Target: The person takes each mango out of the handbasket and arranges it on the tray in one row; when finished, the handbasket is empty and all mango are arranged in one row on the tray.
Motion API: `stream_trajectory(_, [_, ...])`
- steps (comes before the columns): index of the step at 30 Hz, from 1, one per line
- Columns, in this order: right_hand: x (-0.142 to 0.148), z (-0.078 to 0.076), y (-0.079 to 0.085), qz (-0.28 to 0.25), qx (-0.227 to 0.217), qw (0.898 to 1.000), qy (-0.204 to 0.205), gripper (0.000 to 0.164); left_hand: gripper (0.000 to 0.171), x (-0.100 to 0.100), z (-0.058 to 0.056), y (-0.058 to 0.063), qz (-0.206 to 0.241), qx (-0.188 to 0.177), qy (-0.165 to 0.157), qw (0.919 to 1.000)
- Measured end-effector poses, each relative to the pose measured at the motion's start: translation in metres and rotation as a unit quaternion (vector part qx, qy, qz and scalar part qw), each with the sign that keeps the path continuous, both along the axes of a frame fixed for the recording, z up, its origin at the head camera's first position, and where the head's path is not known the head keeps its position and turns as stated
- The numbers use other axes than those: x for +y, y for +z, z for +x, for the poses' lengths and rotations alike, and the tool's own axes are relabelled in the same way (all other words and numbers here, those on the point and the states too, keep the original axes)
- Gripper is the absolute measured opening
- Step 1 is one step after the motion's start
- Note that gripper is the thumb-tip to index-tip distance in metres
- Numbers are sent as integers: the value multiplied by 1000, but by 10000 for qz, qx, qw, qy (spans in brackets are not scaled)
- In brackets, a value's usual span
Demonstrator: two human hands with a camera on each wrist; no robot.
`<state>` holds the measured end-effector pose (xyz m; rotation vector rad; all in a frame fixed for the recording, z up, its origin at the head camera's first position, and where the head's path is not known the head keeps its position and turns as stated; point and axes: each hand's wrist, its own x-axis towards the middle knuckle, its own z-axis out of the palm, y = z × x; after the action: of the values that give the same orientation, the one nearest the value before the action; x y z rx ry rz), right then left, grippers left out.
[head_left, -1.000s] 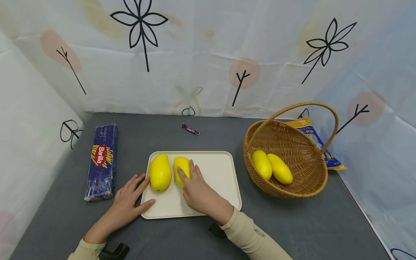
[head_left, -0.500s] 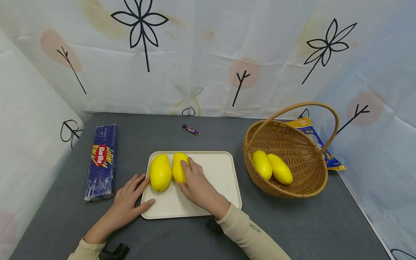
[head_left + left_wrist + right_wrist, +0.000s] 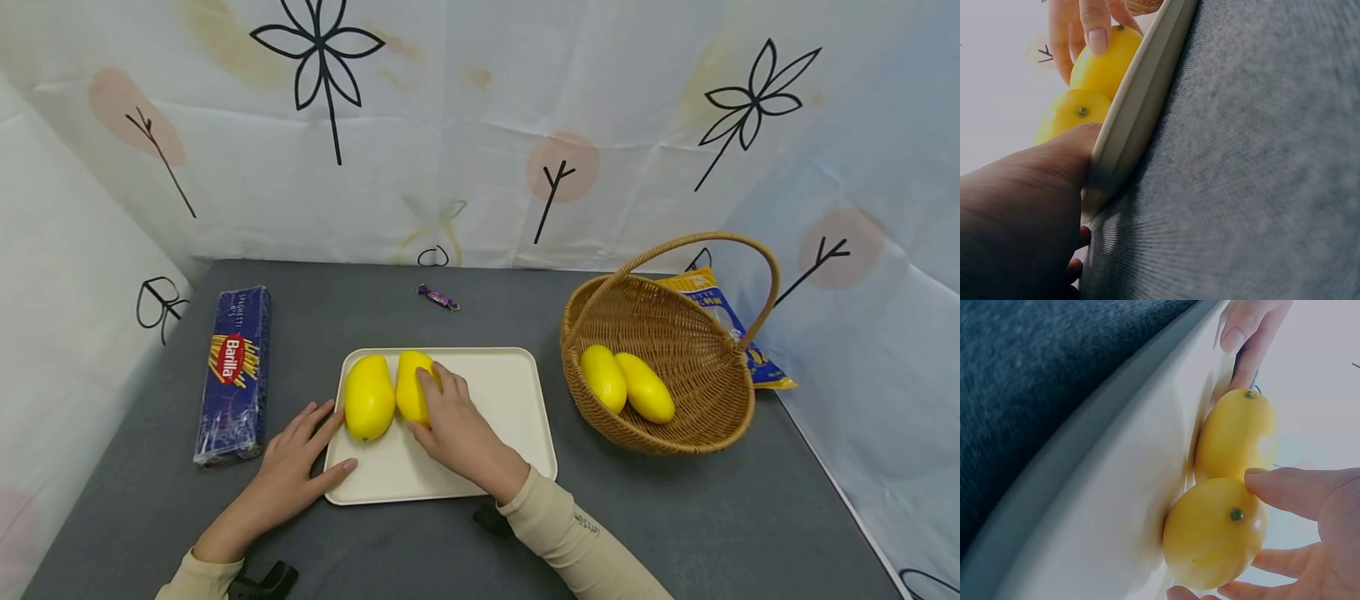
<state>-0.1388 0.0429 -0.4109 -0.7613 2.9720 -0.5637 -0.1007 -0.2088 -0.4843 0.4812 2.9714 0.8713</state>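
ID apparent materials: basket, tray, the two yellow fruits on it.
Basket: wicker, perhaps rattan, slight sheen; woven strands show.
Tray: probably moulded plastic, smooth, low sheen; even cream surface, rounded corners.
Yellow fruits: smooth, glossy; highlights suit plastic or waxy real skin, can't tell.

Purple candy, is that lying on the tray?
No, the candy lies on the gray table, beyond the far edge of the tray.
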Motion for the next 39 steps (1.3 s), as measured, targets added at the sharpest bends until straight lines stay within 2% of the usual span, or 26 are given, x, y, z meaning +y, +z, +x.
stream_trajectory(6, [1, 0, 3, 108, 173, 9998, -25, 69, 73, 0, 0, 1, 36, 8, -21, 10000])
stream_trajectory(11, [15, 9, 20, -37, 176, 9998, -95, 72, 73, 1, 0, 1, 35, 18, -42, 10000])
stream_trajectory(16, [52, 24, 48, -387, 227, 9986, -269, 69, 73, 2, -1, 1, 59, 26, -59, 10000])
stream_trajectory(20, [89, 35, 71, -601, 800, 9937, -505, 56, 73, 1, 0, 0, 55, 62, -41, 10000])
stream_trajectory(23, [117, 43, 84, -766, 1126, 9872, -828, 46, 73, 1, 0, 0, 45, 58, -22, 10000])
stream_trajectory(26, [147, 45, 92, -814, 1155, 9822, -1235, 41, 73, 1, 0, 1, 45, 24, -7, 10000])
stream_trajectory(29, [176, 42, 95, -605, 910, 9790, -1723, 42, 73, 1, 0, 2, 33, -5, 1, 10000])
stream_trajectory(33, [210, 30, 96, -141, 288, 9733, -2274, 47, 73, 1, -1, 2, 10, -37, 12, 10000])
stream_trajectory(39, [243, 11, 85, 219, -535, 9620, -2668, 55, 74, 1, -2, 0, -17, -66, 27, 10000])
